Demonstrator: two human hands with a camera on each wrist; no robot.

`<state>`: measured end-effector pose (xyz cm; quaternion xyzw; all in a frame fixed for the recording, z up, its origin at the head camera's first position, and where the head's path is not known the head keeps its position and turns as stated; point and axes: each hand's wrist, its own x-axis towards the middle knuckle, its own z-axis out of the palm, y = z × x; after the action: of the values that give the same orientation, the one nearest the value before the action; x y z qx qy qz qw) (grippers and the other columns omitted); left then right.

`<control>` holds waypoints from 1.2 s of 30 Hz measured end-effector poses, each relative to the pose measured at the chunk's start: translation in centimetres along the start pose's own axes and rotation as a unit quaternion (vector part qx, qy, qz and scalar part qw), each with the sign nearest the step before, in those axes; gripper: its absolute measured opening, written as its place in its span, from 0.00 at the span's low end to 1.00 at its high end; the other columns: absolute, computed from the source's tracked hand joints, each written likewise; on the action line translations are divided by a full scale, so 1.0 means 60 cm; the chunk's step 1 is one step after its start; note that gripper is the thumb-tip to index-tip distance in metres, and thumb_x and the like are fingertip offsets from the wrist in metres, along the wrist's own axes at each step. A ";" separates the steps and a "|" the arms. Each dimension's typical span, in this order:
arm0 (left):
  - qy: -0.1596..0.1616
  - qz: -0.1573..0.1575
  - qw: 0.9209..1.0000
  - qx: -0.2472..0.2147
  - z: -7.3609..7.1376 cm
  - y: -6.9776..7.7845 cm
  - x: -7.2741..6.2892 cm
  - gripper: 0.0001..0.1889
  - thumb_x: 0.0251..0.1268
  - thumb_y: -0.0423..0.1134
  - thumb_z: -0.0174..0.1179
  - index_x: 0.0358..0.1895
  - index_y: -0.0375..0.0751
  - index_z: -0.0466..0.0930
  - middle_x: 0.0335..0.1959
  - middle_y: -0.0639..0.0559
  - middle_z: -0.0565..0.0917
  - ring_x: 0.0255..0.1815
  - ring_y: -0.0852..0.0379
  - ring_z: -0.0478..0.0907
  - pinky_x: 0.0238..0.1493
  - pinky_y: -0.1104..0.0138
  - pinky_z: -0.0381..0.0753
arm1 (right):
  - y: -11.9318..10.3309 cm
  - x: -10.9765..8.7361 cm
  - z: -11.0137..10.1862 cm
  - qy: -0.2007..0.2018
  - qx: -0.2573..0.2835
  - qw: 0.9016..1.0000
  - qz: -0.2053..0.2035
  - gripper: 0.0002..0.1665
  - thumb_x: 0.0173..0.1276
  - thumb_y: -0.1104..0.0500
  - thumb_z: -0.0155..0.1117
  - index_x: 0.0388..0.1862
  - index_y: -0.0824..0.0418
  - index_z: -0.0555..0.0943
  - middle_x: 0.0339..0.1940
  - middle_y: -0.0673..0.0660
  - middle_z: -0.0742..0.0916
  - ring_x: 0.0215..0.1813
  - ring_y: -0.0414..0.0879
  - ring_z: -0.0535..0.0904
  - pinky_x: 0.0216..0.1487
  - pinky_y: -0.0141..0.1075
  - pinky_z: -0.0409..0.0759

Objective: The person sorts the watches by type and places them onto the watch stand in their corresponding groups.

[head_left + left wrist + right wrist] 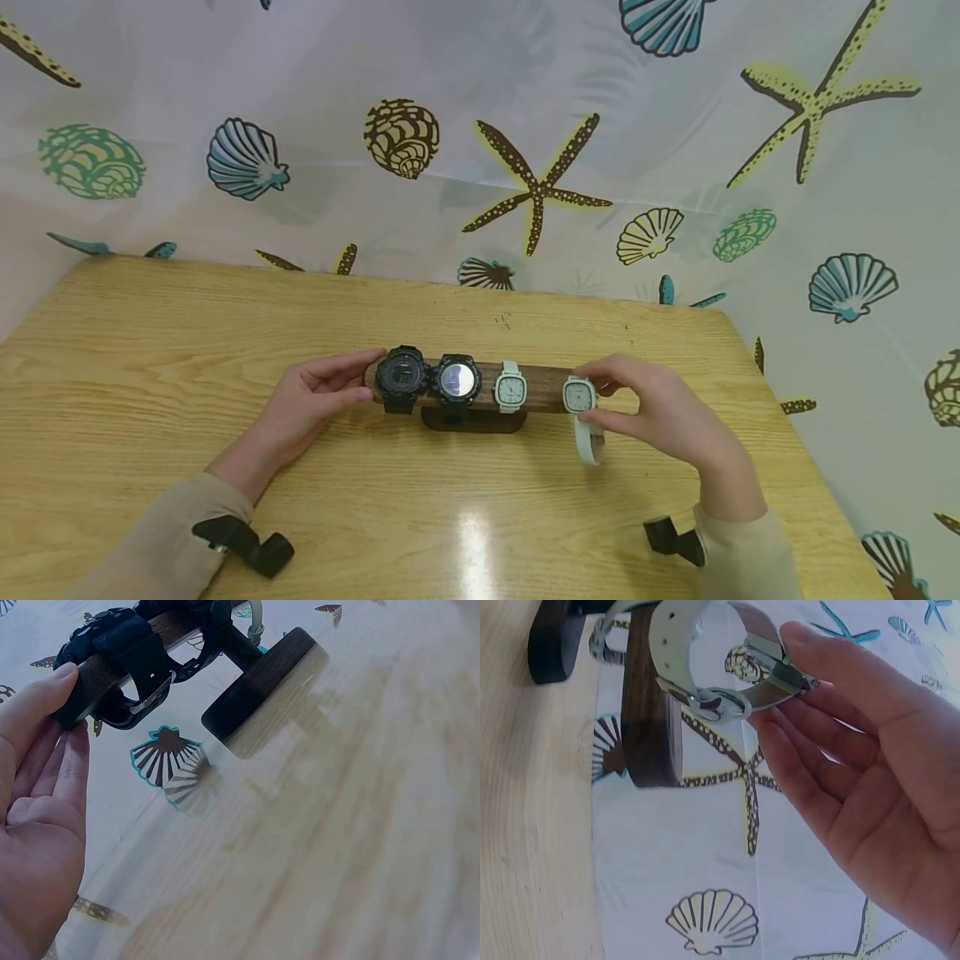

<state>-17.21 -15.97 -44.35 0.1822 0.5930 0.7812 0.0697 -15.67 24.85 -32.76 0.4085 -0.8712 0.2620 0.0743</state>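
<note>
A dark wooden watch stand (545, 389) has a horizontal bar on a short post and base (259, 690). My left hand (303, 408) grips the bar's left end between thumb and fingers. Next to it, a black digital watch (401, 375) and a second black watch (457, 380) are strapped round the bar, followed by a pale mint square watch (511, 389). At the bar's right end, my right hand (667, 412) pinches another pale square watch (579, 395) by its case. Its buckled strap (676, 652) forms a loop that overlaps the bar's end in the right wrist view.
The stand rests on a light wooden table (225, 333). Behind and to the right hangs a white cloth (337, 50) printed with shells and starfish. Black camera mounts (251, 546) sit on both sleeved wrists.
</note>
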 end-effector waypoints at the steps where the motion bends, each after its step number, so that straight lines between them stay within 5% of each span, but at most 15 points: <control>1: 0.001 0.000 1.000 0.000 0.000 0.000 0.000 0.24 0.63 0.23 0.58 0.64 0.35 0.73 0.61 0.52 0.76 0.65 0.62 0.68 0.59 0.69 0.72 | 0.004 -0.002 -0.003 0.005 -0.010 1.000 0.007 0.26 0.53 0.62 0.76 0.53 0.59 0.80 0.46 0.48 0.84 0.42 0.39 0.80 0.43 0.35 0.80; 14: 0.003 -0.002 1.000 0.002 0.001 -0.001 -0.001 0.24 0.63 0.23 0.58 0.64 0.35 0.73 0.61 0.52 0.76 0.65 0.62 0.68 0.59 0.69 0.72 | 0.035 -0.006 -0.001 0.002 -0.065 0.995 0.072 0.25 0.56 0.60 0.75 0.54 0.61 0.80 0.47 0.51 0.84 0.43 0.44 0.80 0.44 0.41 0.80; 23: 0.004 -0.004 1.000 0.007 0.002 -0.002 -0.001 0.24 0.63 0.23 0.58 0.64 0.35 0.73 0.61 0.53 0.77 0.64 0.62 0.69 0.58 0.69 0.72 | 0.052 -0.006 0.014 -0.001 -0.035 0.997 0.071 0.26 0.57 0.61 0.74 0.55 0.61 0.80 0.49 0.52 0.84 0.44 0.46 0.80 0.45 0.43 0.80; 36: 0.004 -0.002 1.000 0.008 0.000 -0.002 0.001 0.24 0.63 0.23 0.58 0.64 0.36 0.73 0.62 0.53 0.76 0.65 0.62 0.68 0.59 0.69 0.72 | 0.061 -0.008 0.010 -0.050 0.024 0.988 0.147 0.29 0.62 0.52 0.69 0.62 0.56 0.77 0.59 0.53 0.81 0.56 0.52 0.78 0.55 0.48 0.76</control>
<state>-17.26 -15.95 -44.46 0.1786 0.6000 0.7769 0.0672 -18.06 26.79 -34.88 0.2905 -0.9177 0.2704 -0.0181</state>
